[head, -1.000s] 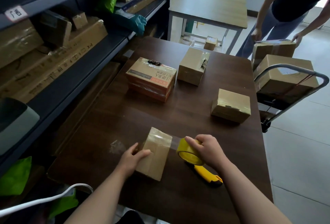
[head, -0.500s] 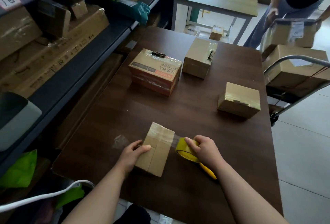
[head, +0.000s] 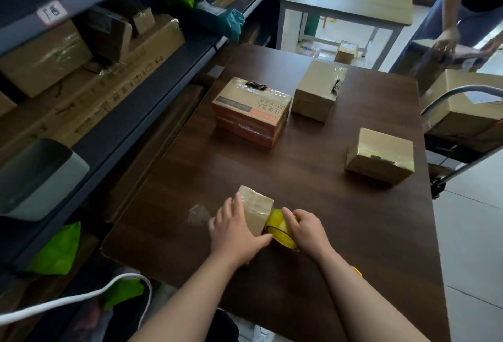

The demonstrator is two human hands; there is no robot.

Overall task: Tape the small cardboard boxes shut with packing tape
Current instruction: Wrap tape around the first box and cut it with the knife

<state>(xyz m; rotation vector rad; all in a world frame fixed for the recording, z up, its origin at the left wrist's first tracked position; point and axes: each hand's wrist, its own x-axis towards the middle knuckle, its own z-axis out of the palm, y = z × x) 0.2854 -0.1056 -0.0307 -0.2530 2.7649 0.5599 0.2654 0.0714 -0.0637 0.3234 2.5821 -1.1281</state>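
The left hand [head: 236, 228] lies flat on the small box [head: 255, 205], fingers straight, pressing it to the table [head: 340, 232] near the front edge. The yellow tape roll [head: 281, 232] touches the box's right side, and the right hand [head: 307, 228] is curled round it.

Likely risks: the box looks light, so a pull on the roll could drag or tip it if the flat hand eases off — and slack tape could crease or fold on itself before it lands. A clear scrap [head: 197, 215] just left of the box might catch on it.

Writing: a white shelf tag [head: 51, 12] bears handwritten characters I cannot read. The long carton [head: 122, 80] shows "X-6". The printed box [head: 253, 108] carries a red band of Chinese characters — upside down from here.
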